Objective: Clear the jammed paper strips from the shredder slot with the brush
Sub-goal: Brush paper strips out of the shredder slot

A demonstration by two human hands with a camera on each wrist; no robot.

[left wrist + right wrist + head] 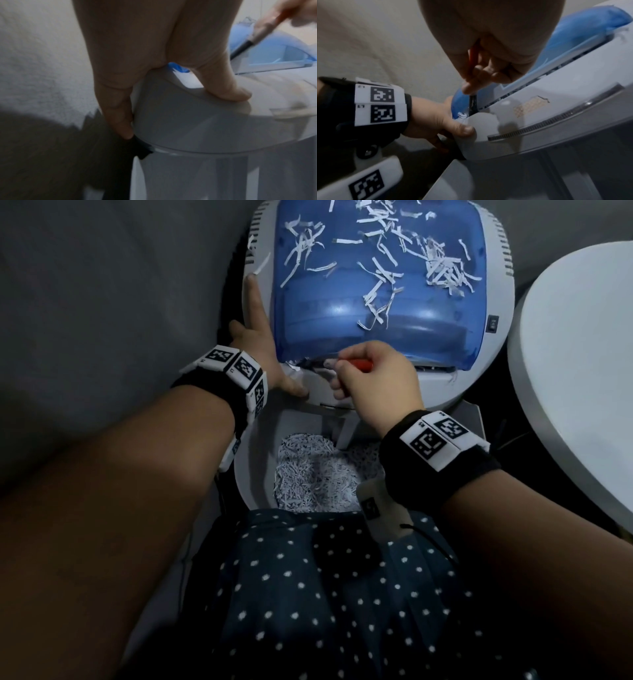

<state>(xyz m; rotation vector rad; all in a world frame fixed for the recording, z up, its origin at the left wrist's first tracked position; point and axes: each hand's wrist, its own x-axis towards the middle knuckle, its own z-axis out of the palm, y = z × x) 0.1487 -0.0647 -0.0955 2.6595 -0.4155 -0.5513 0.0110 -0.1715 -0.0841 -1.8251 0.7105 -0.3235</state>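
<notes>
The shredder (376, 316) has a blue translucent cover over a grey housing, with loose paper strips (376, 268) scattered on top. My right hand (373, 378) grips a red-handled brush (356, 364). Its dark bristles (473, 104) sit at the left end of the slot (539, 81), where a few white paper bits (462, 115) stick out. My left hand (263, 350) braces the shredder's left corner: the thumb (228, 89) lies on the housing and straight fingers run along the side. The brush (254, 39) appears blurred in the left wrist view.
Under the shredder head stands a grey bin (253, 467) holding a heap of shredded paper (318, 474). A white round tabletop (582, 371) is close on the right. A light wall (42, 54) lies to the left. A rocker switch (492, 323) sits on the right of the housing.
</notes>
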